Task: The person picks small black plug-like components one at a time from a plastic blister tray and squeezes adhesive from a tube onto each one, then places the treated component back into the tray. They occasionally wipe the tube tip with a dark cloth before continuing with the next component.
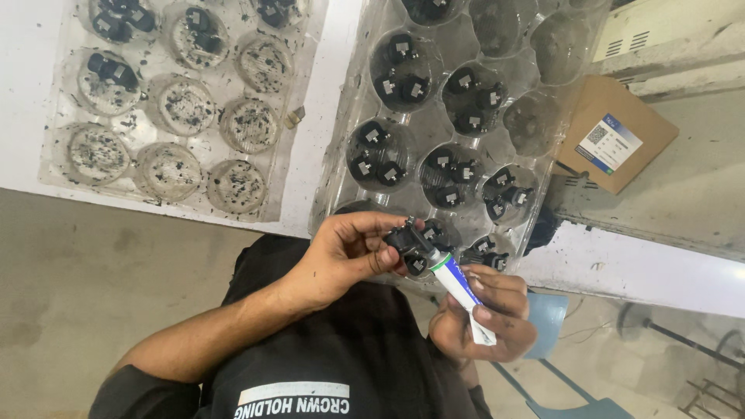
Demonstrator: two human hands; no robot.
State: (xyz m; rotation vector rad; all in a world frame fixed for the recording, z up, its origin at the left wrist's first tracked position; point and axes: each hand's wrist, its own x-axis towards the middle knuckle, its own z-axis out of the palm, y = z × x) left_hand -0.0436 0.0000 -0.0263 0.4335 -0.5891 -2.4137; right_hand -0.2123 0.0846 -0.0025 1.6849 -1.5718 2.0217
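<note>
the left hand [345,252] is pinching a small black part [403,235] at its fingertips, its grip clamped on the part from both sides. the right hand [485,314] is wrapping a white tube [459,285] with a green and blue band, its grip clamped around the tube's lower half. the tube's tip is touching the black part, just to the right of the left grip and slanting up from the right grip. directly beyond both grips a clear tray [434,116] is lying tilted over the bench [621,264] edge, its round cups holding more black parts with pale square tops; the nearest cups are sitting just behind the held part, partly hidden by the fingers. well to the left of the left grip a second clear tray [167,101] is lying flat, most cups dirty with black specks and a few far cups holding parts. far to the upper right of the right grip a brown box [621,140] with a white label is resting.
</note>
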